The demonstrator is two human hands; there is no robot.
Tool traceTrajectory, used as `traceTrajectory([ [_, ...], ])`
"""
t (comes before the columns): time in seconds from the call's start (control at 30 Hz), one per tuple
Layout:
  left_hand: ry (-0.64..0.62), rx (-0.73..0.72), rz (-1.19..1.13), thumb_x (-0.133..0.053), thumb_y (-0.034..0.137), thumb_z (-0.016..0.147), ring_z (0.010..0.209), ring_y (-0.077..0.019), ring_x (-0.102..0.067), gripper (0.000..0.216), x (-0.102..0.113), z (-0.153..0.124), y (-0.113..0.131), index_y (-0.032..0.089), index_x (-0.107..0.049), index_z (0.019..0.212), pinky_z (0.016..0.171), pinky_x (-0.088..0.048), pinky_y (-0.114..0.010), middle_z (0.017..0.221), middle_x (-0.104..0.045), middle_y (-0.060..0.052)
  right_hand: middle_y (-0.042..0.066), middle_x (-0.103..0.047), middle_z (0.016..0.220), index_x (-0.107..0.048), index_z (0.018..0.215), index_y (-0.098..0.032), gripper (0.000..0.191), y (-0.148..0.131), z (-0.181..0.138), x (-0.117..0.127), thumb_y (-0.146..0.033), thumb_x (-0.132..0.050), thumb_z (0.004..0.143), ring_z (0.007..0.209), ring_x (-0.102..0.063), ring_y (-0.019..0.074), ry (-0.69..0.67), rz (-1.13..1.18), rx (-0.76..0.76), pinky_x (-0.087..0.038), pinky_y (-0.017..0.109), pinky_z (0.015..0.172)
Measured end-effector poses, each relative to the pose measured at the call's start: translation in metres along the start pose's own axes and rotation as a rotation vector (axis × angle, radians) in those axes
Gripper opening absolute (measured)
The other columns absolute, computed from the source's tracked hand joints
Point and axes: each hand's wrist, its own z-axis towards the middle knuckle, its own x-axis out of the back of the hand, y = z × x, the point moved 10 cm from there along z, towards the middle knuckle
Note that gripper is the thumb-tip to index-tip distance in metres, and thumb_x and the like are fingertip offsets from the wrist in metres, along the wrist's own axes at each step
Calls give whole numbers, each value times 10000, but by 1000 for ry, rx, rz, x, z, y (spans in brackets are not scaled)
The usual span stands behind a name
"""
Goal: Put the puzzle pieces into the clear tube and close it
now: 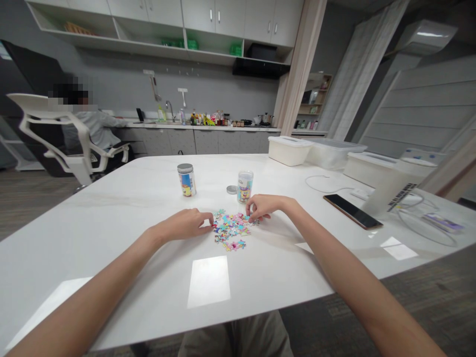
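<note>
A small heap of colourful jigsaw pieces [232, 228] lies on the white table [111, 233] between my hands. My left hand [186, 223] rests at the heap's left edge, fingers curled and pinched on a piece. My right hand [262, 206] is at the heap's upper right, fingertips pressed together on a piece. Behind the heap stands an open clear jar [245, 187] with its grey lid [231, 189] lying beside it. A second jar [186, 180], lid on, stands to the left.
A dark phone [352, 211] lies to the right, with white cables [323, 184] and white plastic bins [290, 149] behind it. A person sits in a white chair [55, 139] at the far left. A kitchen counter runs along the back wall.
</note>
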Motion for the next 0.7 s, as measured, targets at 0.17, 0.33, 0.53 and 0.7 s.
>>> traceTrajectory([
  [0.17, 4, 12, 25, -404, 393, 927, 664, -190, -621, 325, -1, 1, -2, 255, -639, 1105, 628, -432, -270, 750, -664, -49, -31, -620, 580, -613, 790, -155, 252, 0, 1, -2, -348, -725, 674, 416, -485, 70, -12, 34, -4, -380, 207, 438],
  [0.33, -16, -15, 14, -369, 393, 943, 771, -216, -649, 369, -5, 3, 0, 297, -615, 1202, 685, -446, -294, 814, -694, -58, -26, -623, 591, -631, 830, -147, 236, -2, 1, -2, -337, -694, 704, 415, -490, 68, -8, 14, 13, -379, 205, 442],
  [0.53, -23, 9, 6, -400, 487, 920, 709, -212, -632, 370, -6, 3, -4, 259, -639, 1086, 642, -429, -284, 755, -665, -56, -36, -623, 594, -631, 922, -154, 313, 0, 3, -4, -364, -706, 701, 418, -485, 65, -6, 13, -14, -373, 201, 448],
  [0.7, 3, 10, -4, -398, 505, 919, 717, -212, -631, 409, -5, 4, -4, 241, -605, 1152, 639, -424, -276, 743, -665, -54, -27, -613, 594, -623, 821, -148, 272, -1, 4, -7, -373, -709, 695, 441, -491, 70, -30, 37, -7, -374, 201, 444],
])
